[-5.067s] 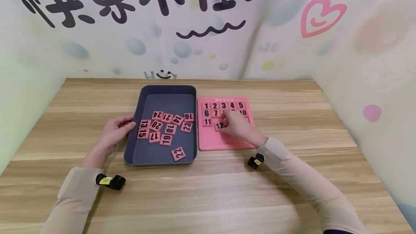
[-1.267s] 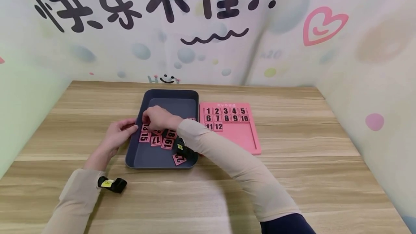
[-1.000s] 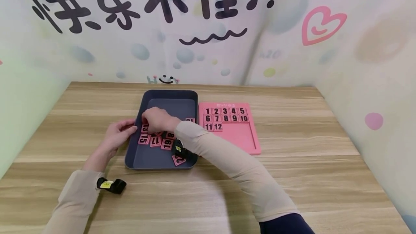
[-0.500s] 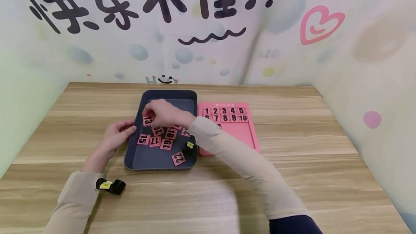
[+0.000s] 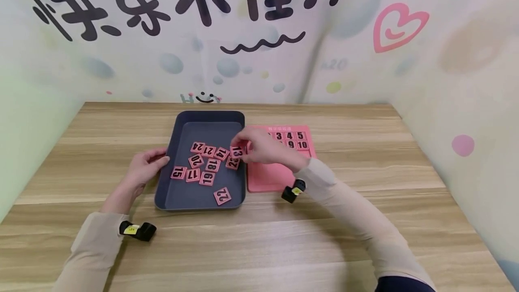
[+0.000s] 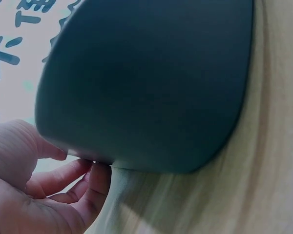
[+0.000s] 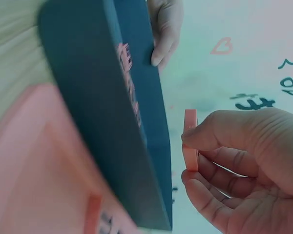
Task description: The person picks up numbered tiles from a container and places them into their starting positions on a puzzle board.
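My right hand [image 5: 269, 148] pinches a pink number tile [image 5: 236, 152] marked 13 between thumb and fingers, above the right edge of the dark blue tray [image 5: 190, 199]. In the right wrist view that tile [image 7: 190, 158] stands edge-on. My left hand [image 5: 142, 172] holds the tray's left side, its thumb at the rim and its fingertips against the outer wall, as the left wrist view shows. Several loose tiles, among them 22 [image 5: 222, 196] and 15 [image 5: 178, 172], lie in the tray at various angles. Beside it, the pink puzzle board [image 5: 263, 179] is partly covered by my right hand.
Tray and board lie side by side on the wooden table [image 5: 227, 251]. Tiles 5 [image 5: 300, 135] and 10 [image 5: 302, 145] show at the right of the board's upper rows. A wall [image 5: 259, 75] with printed lettering rises behind the table's back edge.
Tile 12 was set beside 11 on the board. My right hand then reached into the tray, picked up tile 13 and carried it right. My left hand stayed on the tray.
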Action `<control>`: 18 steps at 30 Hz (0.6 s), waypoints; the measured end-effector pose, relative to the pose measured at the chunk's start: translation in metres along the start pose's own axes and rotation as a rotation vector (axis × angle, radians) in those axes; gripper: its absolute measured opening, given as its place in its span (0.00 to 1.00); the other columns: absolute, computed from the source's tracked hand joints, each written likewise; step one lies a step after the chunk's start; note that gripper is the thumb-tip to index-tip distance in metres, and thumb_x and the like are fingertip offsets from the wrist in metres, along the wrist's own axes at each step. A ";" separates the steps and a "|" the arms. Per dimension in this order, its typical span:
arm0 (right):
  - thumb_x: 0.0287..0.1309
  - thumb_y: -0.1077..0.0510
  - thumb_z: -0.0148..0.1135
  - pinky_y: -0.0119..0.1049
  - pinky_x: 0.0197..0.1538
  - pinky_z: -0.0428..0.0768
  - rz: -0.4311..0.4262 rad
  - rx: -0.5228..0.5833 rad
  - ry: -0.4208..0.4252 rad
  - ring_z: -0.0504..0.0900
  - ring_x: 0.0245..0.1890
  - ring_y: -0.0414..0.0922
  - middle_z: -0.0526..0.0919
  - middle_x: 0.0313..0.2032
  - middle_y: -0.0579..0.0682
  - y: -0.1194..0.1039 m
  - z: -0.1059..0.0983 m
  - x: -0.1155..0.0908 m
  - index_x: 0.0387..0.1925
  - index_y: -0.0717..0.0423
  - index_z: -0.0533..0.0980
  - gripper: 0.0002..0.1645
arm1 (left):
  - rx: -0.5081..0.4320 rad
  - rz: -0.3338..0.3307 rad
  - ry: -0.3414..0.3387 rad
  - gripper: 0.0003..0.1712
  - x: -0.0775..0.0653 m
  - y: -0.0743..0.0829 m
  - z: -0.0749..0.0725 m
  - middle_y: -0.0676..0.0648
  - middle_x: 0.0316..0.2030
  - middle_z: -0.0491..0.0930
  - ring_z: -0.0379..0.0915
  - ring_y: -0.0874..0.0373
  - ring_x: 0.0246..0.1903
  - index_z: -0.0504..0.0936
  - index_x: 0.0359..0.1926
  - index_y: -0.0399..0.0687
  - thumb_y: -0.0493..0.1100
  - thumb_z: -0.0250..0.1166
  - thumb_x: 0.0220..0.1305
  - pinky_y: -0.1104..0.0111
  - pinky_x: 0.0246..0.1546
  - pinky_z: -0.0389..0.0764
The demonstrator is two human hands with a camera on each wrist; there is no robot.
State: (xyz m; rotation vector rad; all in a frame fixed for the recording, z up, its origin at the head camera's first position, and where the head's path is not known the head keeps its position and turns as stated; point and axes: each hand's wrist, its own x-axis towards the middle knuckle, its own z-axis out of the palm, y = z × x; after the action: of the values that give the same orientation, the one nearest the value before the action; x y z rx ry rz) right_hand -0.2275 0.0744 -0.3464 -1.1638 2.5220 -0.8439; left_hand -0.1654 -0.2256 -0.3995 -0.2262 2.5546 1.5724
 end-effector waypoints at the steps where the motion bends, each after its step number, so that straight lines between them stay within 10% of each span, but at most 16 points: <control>1: 0.48 0.68 0.65 0.35 0.46 0.75 0.000 0.009 0.010 0.75 0.41 0.45 0.79 0.43 0.53 0.004 -0.001 -0.006 0.47 0.62 0.77 0.20 | 0.000 0.000 -0.002 0.27 0.000 0.000 0.000 0.29 0.57 0.67 0.64 0.74 0.37 0.63 0.63 0.26 0.40 0.52 0.69 0.83 0.37 0.70; 18: 0.37 0.74 0.66 0.40 0.47 0.75 0.111 -0.072 0.044 0.76 0.40 0.46 0.80 0.38 0.51 0.056 0.005 -0.079 0.40 0.62 0.79 0.22 | -0.002 -0.006 -0.006 0.27 0.001 0.000 -0.001 0.29 0.57 0.67 0.64 0.70 0.39 0.63 0.64 0.27 0.39 0.52 0.69 0.84 0.37 0.70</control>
State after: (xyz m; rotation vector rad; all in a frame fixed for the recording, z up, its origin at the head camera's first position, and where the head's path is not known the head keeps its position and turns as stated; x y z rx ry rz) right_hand -0.2078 0.1607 -0.3855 -1.0250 2.6457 -0.7650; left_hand -0.1663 -0.2269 -0.3994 -0.2287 2.5459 1.5712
